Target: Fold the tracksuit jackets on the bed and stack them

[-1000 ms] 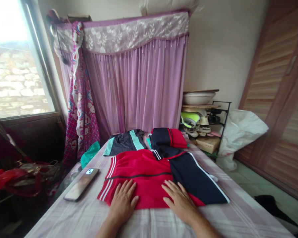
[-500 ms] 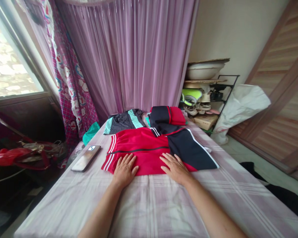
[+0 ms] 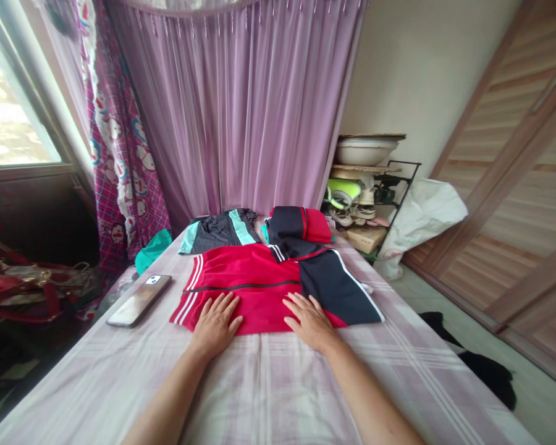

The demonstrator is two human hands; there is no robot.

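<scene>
- The bed sheet (image 3: 278,383), pale with a check pattern, fills the near part of the view; both forearms reach over it toward the far side.
- The left hand (image 3: 215,321) lies flat, palm down and fingers spread, on the near edge of the red garment (image 3: 254,287). It grips nothing.
- The right hand (image 3: 308,320) lies in the same way, flat and spread, on the near edge just to the right, close to where the red cloth meets the dark panel (image 3: 338,290).
- The red garment is laid out in the middle of the bed, with white stripes at its left side and a dark line across it.
- As I judge it, the step in hand is pressing the cloth flat. Both palms hold it down and no edge is lifted.
- A further move on this cloth would call for the fingers to close on an edge, because flat palms can only press or slide.
- A phone (image 3: 139,300) lies left of the garment, apart from it.
- Farther away are a folded black and teal garment (image 3: 217,230) and a folded dark and red pile (image 3: 299,224).
- A purple curtain (image 3: 241,111) hangs behind them.
</scene>
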